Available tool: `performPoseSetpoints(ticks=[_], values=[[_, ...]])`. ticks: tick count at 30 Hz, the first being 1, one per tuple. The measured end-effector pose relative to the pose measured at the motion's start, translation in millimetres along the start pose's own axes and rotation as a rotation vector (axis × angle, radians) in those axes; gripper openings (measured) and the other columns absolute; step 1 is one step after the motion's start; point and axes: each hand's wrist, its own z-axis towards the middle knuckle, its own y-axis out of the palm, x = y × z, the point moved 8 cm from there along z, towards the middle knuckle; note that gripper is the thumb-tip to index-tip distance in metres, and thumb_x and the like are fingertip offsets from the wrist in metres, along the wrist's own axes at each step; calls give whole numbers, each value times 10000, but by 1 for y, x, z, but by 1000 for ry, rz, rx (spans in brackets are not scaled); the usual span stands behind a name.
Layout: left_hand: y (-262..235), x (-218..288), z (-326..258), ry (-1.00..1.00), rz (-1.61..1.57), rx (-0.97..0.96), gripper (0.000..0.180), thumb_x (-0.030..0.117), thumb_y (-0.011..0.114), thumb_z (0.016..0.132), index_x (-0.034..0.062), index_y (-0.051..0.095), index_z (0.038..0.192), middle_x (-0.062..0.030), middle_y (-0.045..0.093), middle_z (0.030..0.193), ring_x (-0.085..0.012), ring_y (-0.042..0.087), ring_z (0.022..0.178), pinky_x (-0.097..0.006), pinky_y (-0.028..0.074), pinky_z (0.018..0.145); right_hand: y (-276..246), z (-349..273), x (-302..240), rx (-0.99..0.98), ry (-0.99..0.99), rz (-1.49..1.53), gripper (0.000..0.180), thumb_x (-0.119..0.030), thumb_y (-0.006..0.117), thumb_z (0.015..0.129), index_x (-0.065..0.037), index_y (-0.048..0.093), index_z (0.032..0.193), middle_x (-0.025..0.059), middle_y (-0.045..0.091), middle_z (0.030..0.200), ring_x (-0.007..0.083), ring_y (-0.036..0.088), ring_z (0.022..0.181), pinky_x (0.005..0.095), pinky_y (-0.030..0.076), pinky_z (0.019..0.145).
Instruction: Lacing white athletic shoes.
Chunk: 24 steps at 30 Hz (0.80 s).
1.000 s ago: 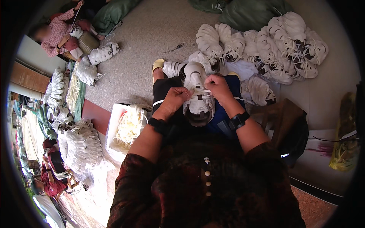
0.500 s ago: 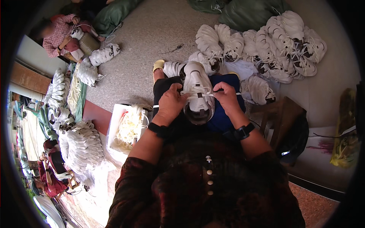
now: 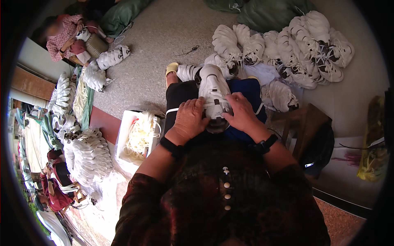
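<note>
White sneaker (image 3: 213,92) is gripped by left hand (image 3: 189,119) and right hand (image 3: 242,112); laces should be tugged evenly, honestly.

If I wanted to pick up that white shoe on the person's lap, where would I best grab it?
Probably the toe end of the white shoe, coming from the far side. It lies lengthwise on the lap, toe pointing away and free, while the left hand and right hand cover the laced middle and opening.
</note>
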Motion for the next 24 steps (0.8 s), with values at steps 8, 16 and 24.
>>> performPoseSetpoints(ticks=[8, 16, 24], values=[[3, -46, 41, -245, -193, -60, 383, 113, 610, 638, 8, 524, 997, -201, 603, 933, -341, 589, 896, -390, 477, 778, 18, 40, 27, 12, 38, -5, 273, -57, 585, 640, 1, 529, 901, 188, 543, 823, 354, 529, 818, 420, 449, 727], [7, -45, 42, -173, -216, -88, 355, 145, 648, 623, 25, 555, 944, -180, 606, 887, -342, 599, 841, -383, 487, 748, 23, 51, 32, -99, 41, 11, 251, -71, 584, 634, -14, 526, 872, 186, 537, 806, 370, 531, 784, 433, 437, 693], [6, -37, 32, -139, -168, -49, 372, 168, 676, 609, 21, 569, 934, -172, 606, 895, -332, 599, 839, -377, 489, 742, 20, 35, 12, 36, -56, -86, 256, -79, 597, 656, -2, 514, 886, 161, 562, 813, 334, 535, 807, 420, 461, 713]])
